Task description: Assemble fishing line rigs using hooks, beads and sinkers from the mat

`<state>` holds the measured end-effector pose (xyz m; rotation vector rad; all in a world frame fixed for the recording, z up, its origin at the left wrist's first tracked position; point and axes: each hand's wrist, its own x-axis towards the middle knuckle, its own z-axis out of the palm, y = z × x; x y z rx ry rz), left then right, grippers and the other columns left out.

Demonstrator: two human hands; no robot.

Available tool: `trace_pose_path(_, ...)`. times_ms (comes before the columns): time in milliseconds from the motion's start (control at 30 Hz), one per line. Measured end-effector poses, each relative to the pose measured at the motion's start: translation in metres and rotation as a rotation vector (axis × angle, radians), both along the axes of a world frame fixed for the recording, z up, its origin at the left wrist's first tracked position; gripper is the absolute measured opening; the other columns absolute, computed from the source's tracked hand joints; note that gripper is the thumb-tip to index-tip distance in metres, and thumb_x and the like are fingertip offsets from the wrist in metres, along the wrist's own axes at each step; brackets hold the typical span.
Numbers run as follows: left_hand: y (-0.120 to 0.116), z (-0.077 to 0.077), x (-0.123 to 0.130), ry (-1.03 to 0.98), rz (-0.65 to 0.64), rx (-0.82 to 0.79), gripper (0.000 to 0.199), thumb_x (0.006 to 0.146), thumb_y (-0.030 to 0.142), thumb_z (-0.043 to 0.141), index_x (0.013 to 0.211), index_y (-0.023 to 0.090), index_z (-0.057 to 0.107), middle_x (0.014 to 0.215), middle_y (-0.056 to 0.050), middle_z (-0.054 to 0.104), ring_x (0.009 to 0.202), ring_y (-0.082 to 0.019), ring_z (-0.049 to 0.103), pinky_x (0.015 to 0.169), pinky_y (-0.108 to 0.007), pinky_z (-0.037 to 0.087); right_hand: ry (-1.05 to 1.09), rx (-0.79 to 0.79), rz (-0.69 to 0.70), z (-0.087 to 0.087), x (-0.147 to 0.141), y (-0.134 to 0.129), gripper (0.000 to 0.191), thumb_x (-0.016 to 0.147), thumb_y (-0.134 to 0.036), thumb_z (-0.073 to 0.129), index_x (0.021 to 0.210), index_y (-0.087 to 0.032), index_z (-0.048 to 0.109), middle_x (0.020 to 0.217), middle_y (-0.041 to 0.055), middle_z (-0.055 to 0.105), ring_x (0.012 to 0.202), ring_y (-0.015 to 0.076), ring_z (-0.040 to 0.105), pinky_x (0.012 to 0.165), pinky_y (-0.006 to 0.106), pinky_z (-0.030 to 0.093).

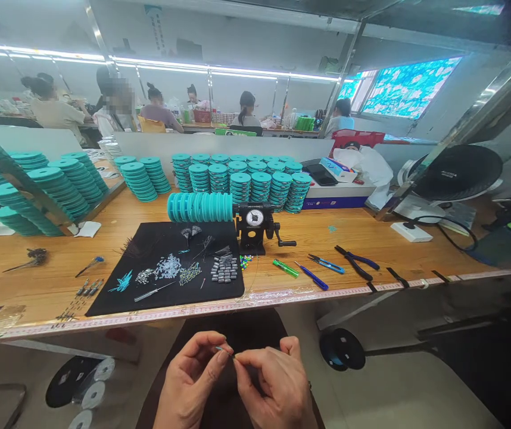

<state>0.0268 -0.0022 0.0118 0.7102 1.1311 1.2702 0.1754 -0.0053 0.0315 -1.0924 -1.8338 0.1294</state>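
Stacks of teal spools (246, 186) crowd the back of my wooden table (371, 238), with a black hand-crank counter (254, 219) standing before them and hiding part of the nearest stacks. A row of teal discs (199, 207) runs out to the left from the counter. To the far left, a slanting metal post (18, 173) cuts across more stacked spools.

In front of me, the black mat (161, 233) is busy with clear bits (168, 266), grey cylinders (224, 271) and blue slivers (124, 281). To its right lie a green tube (285, 268), a blue screwdriver (312, 276), snips (327, 264) and open pliers (357, 262); a fan (456, 165) stands at the far right. A measuring tape (282, 297) lines the near edge. Co-workers (246, 106) sit in the room beyond a low partition.

Over my lap, short of the table edge, a tiny pale blue piece (218, 348) sits at the fingertips of my left hand (193, 378). Its long axis runs mostly sideways, the right end dipping slightly toward my right hand (276, 378). My left thumb and finger pinch it; my right thumb and forefinger are drawn together just beside, on something too small to make out.
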Motion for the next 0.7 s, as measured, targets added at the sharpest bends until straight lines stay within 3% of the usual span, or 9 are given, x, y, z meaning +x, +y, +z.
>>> trace_pose_path(233,0.0,-0.004,-0.002,0.028,-0.057,0.029,0.027,0.068,0.034,0.084,0.086,0.019,0.072,0.077,-0.003,0.073,0.075,-0.018,0.068,0.07,-0.023,0.053,-0.016,0.008,0.022,-0.003,0.0,0.002,0.014,0.087,-0.006,0.061,0.08,-0.018,0.058,0.059,-0.0065,0.065,0.042,0.0083,0.051,0.064,0.032,0.023)
trace_pose_path(400,0.002,-0.002,-0.004,0.162,-0.084,0.091,0.02,0.071,0.038,0.081,0.076,0.02,0.074,0.082,-0.004,0.072,0.083,-0.02,0.066,0.079,-0.025,0.052,-0.046,-0.043,0.05,-0.003,0.002,0.002,0.011,0.089,-0.008,0.06,0.084,-0.018,0.06,0.062,-0.006,0.064,0.046,0.0093,0.051,0.063,0.032,0.024)
trace_pose_path(467,0.003,-0.002,-0.006,0.207,-0.096,0.125,0.021,0.073,0.04,0.079,0.072,0.02,0.073,0.09,-0.006,0.071,0.092,-0.023,0.065,0.084,-0.026,0.051,-0.048,-0.129,0.071,-0.001,0.003,0.002,0.008,0.09,-0.012,0.059,0.085,-0.018,0.061,0.06,-0.0062,0.061,0.046,0.0096,0.049,0.064,0.031,0.027)
trace_pose_path(600,0.005,-0.002,-0.01,0.3,-0.081,0.185,0.019,0.078,0.038,0.074,0.072,0.021,0.07,0.105,-0.007,0.065,0.105,-0.025,0.061,0.089,-0.026,0.048,0.035,-0.448,0.084,0.002,0.006,0.002,0.008,0.089,-0.023,0.057,0.091,-0.02,0.064,0.055,-0.0046,0.049,0.058,0.016,0.051,0.06,0.027,0.034)
trace_pose_path(700,0.006,0.0,-0.012,0.376,-0.081,0.266,0.015,0.081,0.036,0.071,0.075,0.022,0.069,0.106,-0.006,0.062,0.104,-0.023,0.06,0.087,-0.025,0.049,0.103,-0.602,0.071,0.002,0.007,0.003,0.015,0.09,-0.025,0.052,0.08,-0.02,0.061,0.059,-0.0016,0.051,0.067,0.018,0.05,0.061,0.026,0.037)
